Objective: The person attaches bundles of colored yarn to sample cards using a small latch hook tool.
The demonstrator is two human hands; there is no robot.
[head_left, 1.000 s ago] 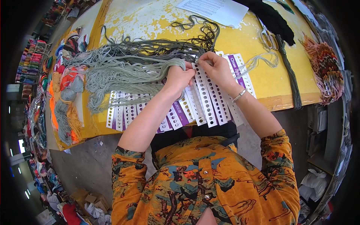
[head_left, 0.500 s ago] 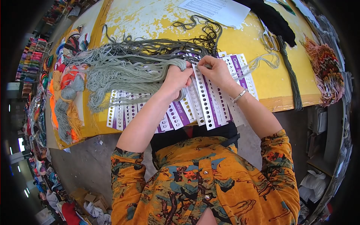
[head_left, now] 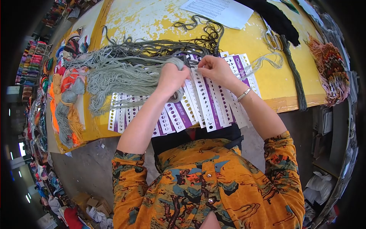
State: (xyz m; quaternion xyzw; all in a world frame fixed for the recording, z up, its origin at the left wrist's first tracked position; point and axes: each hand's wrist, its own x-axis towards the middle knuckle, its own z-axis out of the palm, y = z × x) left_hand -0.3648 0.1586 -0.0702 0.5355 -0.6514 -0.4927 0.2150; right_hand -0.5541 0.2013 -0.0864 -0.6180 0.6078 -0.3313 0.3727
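Note:
A thick bundle of pale grey-green thread (head_left: 122, 78) lies across the table, and my left hand (head_left: 172, 78) is wrapped round its right end. Just to the right, my right hand (head_left: 216, 71) is pinched at the top of a white and purple punched card (head_left: 207, 105); whatever thin strand may be between the fingertips is too small to make out. Several more punched cards (head_left: 177, 114) fan out under the thread and both hands. Darker grey thread (head_left: 152, 45) runs behind the pale bundle. A loose pale strand (head_left: 267, 61) trails to the right of my right hand.
Scissors (head_left: 273, 40) lie at the back right beside a dark green thread bundle (head_left: 293, 72) and black material (head_left: 280, 23). A printed sheet (head_left: 219, 11) is at the back. Multicoloured skeins (head_left: 68, 91) lie left; red-brown tufted thread (head_left: 331, 72) lies far right.
My left hand has moved slightly left with the pale thread, widening the gap between my hands. My right hand has shifted slightly left and its fingers remain pinched.

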